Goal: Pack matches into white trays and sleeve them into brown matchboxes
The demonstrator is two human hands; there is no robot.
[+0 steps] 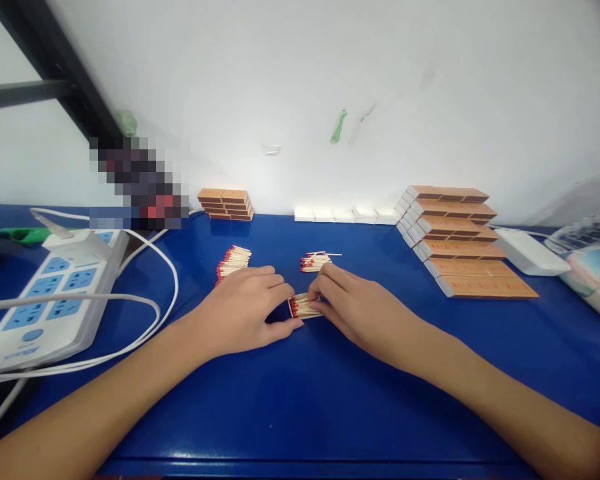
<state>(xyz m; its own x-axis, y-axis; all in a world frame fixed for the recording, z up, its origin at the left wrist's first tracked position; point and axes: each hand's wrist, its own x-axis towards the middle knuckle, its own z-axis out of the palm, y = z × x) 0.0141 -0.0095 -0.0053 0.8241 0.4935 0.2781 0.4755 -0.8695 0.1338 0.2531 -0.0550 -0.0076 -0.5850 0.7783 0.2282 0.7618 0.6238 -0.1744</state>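
Observation:
A small white matchbox tray (311,316) lies on the blue tabletop in front of me, filled with red-tipped matches (300,307). My left hand (245,310) grips the tray's left end between thumb and fingers. From the other side my right hand (357,307) reaches over the tray, its fingers pinched on the matches inside and hiding its right end. A pile of loose matches (235,259) lies just beyond my left hand. Behind the tray sits a smaller pile of matches (316,262), with one stick lying crosswise on top.
White trays (335,215) line the wall. Orange-brown matchboxes (225,203) are stacked at back left, with a larger stepped stack of matchboxes (460,250) on the right. A power strip (60,300) with looping white cables (173,293) occupies the left. A white adapter (530,251) stands far right.

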